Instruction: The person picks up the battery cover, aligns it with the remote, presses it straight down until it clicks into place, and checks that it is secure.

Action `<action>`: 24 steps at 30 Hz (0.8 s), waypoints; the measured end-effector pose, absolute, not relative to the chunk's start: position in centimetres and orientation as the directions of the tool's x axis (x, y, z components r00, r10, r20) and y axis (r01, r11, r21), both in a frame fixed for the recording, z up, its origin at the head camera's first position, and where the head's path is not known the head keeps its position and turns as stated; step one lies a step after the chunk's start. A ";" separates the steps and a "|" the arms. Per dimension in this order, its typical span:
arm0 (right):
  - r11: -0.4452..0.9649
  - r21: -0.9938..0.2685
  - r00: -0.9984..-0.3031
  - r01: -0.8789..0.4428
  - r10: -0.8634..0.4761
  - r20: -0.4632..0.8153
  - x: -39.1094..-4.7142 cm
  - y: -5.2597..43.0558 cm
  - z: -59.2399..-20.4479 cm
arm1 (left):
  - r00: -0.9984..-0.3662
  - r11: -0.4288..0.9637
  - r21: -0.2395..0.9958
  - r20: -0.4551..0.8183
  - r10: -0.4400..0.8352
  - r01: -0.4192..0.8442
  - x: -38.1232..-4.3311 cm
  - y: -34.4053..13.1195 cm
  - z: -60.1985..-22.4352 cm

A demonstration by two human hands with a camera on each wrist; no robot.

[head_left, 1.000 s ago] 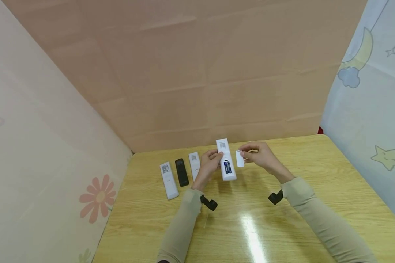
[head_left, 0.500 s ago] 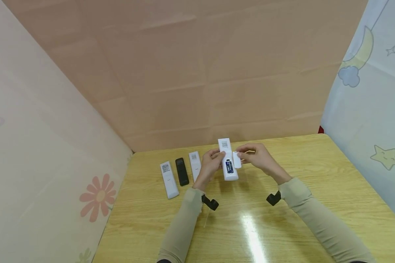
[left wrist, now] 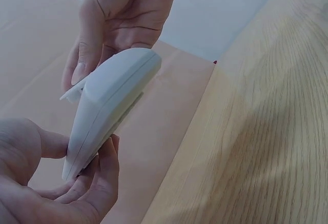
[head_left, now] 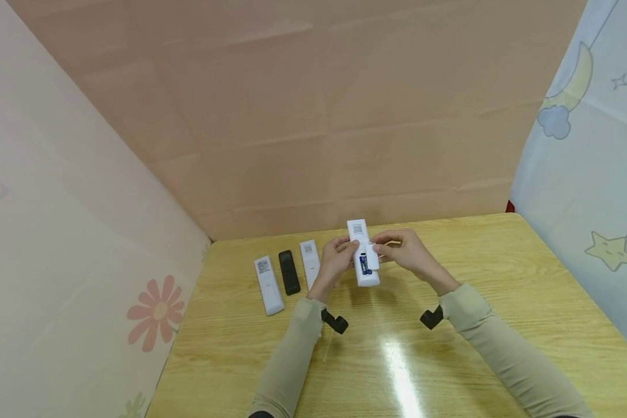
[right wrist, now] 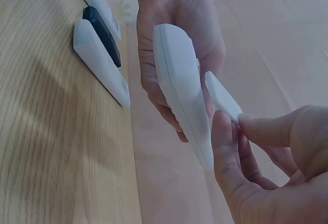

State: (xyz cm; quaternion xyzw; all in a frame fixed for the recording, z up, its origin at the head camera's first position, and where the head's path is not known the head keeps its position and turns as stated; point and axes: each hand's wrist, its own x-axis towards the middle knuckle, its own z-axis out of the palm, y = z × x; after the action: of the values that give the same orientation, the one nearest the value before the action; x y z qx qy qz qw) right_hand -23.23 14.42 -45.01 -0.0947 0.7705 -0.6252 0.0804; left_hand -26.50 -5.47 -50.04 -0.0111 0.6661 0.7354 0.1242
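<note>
My left hand [head_left: 337,262] grips a white remote control [head_left: 357,230] by its side, back face up, above the table. Its battery bay is uncovered, and dark blue batteries [head_left: 364,265] lie inside. Between thumb and fingers my right hand [head_left: 406,253] pinches a white battery cover [head_left: 373,258], which overlaps the right part of the bay in the head view. From the right wrist view, the cover [right wrist: 222,97] stands tilted beside the remote's back [right wrist: 179,80]. In the left wrist view the remote [left wrist: 110,88] hides most of the cover.
Left of my hands, a white remote [head_left: 269,287], a black remote [head_left: 289,273] and another white remote [head_left: 309,261], partly behind my left hand, lie in a row on the wooden table [head_left: 214,354]. A brown sheet [head_left: 313,116] rises behind the table's back edge.
My right hand has brought the battery cover leftward, from beside the remote to over part of the battery bay. The left hand and its remote have shifted slightly right.
</note>
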 end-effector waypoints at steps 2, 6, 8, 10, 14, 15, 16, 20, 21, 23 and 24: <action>0.198 -0.979 -0.968 -0.049 -0.250 -0.002 -23.2 14.4 -45.0 | -0.969 -0.083 0.978 -0.175 0.177 -0.192 -26.4 -5.4 -50.0; 0.193 -0.980 -0.968 -0.048 -0.253 -0.002 -23.1 14.5 -45.0 | -0.967 -0.075 0.981 -0.159 0.197 -0.176 -26.1 -5.4 -49.8; 0.190 -0.981 -0.966 -0.048 -0.257 -0.002 -23.0 14.5 -44.9 | -0.966 -0.076 0.982 -0.151 0.210 -0.170 -26.0 -5.4 -49.7; 0.189 -0.981 -0.965 -0.049 -0.262 -0.002 -22.9 14.5 -44.9 | -0.964 -0.080 0.983 -0.142 0.225 -0.163 -25.8 -5.5 -49.7; 0.204 -0.978 -0.964 -0.045 -0.266 -0.011 -22.6 14.4 -44.8 | -0.960 -0.103 0.982 -0.130 0.247 -0.159 -25.6 -5.5 -49.7; 0.205 -0.978 -0.963 -0.046 -0.269 -0.011 -22.6 14.4 -44.8 | -0.960 -0.107 0.981 -0.128 0.251 -0.159 -25.6 -5.5 -49.7; 0.208 -0.977 -0.963 -0.051 -0.271 -0.007 -22.5 14.4 -44.8 | -0.959 -0.111 0.981 -0.126 0.254 -0.159 -25.6 -5.5 -49.7; 0.201 -0.978 -0.962 -0.050 -0.274 -0.007 -22.3 14.2 -44.7 | -0.958 -0.128 0.979 -0.123 0.258 -0.161 -25.6 -5.5 -49.7; 0.199 -0.979 -0.961 -0.051 -0.277 -0.006 -22.3 14.2 -44.7 | -0.958 -0.130 0.978 -0.124 0.258 -0.161 -25.6 -5.5 -49.7; 0.197 -0.979 -0.960 -0.049 -0.279 -0.008 -22.2 14.1 -44.7 | -0.958 -0.128 0.978 -0.128 0.255 -0.164 -25.6 -5.5 -49.7; 0.197 -0.979 -0.960 -0.047 -0.278 -0.010 -22.2 14.1 -44.7 | -0.958 -0.126 0.978 -0.131 0.254 -0.167 -25.6 -5.4 -49.7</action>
State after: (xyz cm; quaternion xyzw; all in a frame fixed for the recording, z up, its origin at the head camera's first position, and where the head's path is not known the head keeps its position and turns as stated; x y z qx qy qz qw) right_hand -22.17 14.07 -44.75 -0.1061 0.7682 -0.6245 0.0925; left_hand -25.64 -5.45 -49.69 0.0338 0.6459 0.7496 0.1405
